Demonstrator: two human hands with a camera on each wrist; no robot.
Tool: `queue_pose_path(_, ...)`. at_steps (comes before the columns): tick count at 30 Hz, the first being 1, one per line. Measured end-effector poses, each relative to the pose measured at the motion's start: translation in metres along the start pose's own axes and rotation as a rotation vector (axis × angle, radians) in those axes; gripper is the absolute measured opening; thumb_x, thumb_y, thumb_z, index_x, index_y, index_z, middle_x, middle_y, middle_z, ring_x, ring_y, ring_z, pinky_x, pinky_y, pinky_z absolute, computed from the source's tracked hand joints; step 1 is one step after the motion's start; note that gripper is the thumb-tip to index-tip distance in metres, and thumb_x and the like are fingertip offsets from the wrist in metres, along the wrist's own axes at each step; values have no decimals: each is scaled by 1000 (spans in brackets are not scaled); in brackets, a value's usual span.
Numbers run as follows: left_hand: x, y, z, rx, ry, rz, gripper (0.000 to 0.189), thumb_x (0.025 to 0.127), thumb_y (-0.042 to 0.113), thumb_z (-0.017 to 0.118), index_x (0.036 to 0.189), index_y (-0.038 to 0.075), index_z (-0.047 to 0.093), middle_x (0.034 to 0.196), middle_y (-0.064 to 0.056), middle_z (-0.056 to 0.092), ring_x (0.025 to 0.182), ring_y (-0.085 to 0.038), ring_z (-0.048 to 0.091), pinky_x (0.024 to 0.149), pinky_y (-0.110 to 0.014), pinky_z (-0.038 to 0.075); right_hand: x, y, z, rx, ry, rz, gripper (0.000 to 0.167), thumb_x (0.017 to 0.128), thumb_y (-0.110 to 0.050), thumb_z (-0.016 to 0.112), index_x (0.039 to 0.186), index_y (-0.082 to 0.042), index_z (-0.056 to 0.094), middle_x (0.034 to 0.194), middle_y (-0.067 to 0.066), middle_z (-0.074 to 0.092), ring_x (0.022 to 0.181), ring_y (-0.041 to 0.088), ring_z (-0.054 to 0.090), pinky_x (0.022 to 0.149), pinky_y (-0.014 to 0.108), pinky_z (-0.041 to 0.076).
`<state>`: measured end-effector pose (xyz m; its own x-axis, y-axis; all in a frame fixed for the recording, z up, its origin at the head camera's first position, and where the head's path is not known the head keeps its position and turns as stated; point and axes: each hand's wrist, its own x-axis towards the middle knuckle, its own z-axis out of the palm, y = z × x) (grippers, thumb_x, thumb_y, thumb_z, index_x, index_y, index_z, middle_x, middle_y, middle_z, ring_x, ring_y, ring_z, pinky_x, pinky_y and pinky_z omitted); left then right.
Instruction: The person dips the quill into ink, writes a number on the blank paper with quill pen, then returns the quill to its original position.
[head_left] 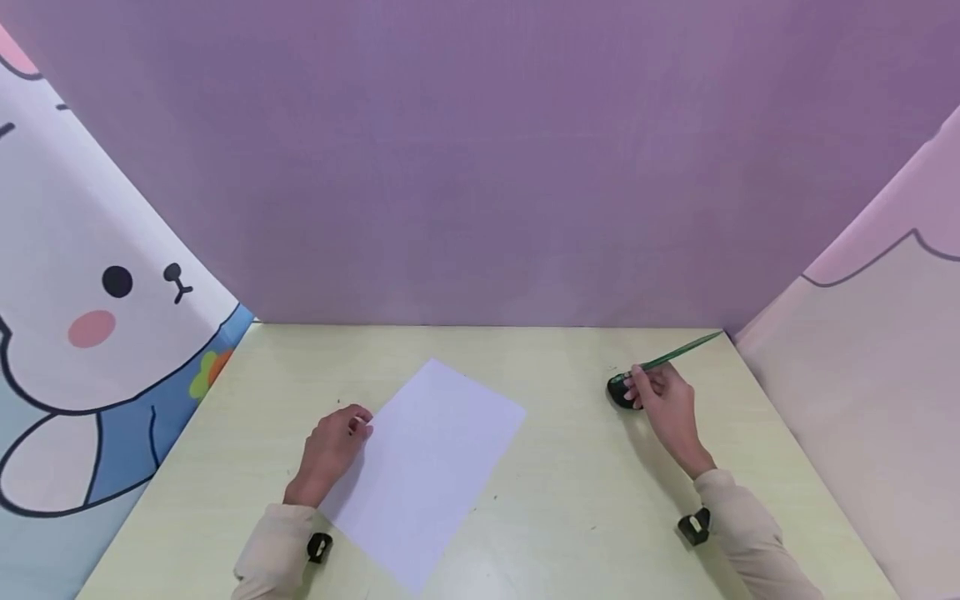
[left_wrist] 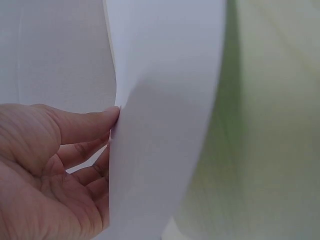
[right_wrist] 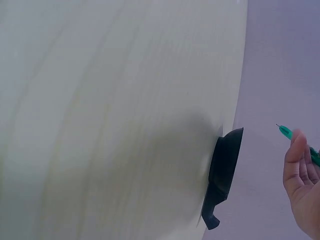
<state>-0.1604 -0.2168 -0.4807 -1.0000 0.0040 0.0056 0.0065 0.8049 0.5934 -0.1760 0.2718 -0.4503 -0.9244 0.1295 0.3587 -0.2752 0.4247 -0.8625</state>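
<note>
A plain white sheet of paper [head_left: 442,467] lies slantwise left of the middle of the table. My left hand [head_left: 333,450] pinches its left edge between thumb and fingers; in the left wrist view that part of the paper [left_wrist: 160,120] bends up off the table. Toward the back right, my right hand [head_left: 667,412] holds a green pen [head_left: 682,348] with a long tapering tail. Its fine tip shows past the fingers in the right wrist view. A small black stand [right_wrist: 225,167] sits on the table just beyond and below the right hand.
The pale wooden table [head_left: 555,533] ends at a purple backdrop [head_left: 487,167]. A cartoon-printed panel [head_left: 135,350] borders it on the left, and a pale pink and cream panel [head_left: 885,375] on the right. A few tiny dark specks lie on the tabletop.
</note>
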Motion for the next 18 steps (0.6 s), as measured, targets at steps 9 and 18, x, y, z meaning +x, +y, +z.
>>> queue_pose_path(9,-2,4,1,-7,-19,-8,14,100,10,65,110,4,71,94,-10,71,80,-22,64,64,-37,50,1,-11,0,-1,16,-31,19,105,1,59,112,18,60,93,34,71,68,21,71,57,25,60)
queue_pose_path(18,-5,5,3,-1,-25,-20,13,100,11,66,111,6,71,92,-8,70,79,-21,62,63,-36,48,-2,-14,4,12,11,-46,17,105,1,59,111,17,60,93,33,70,68,23,70,58,24,59)
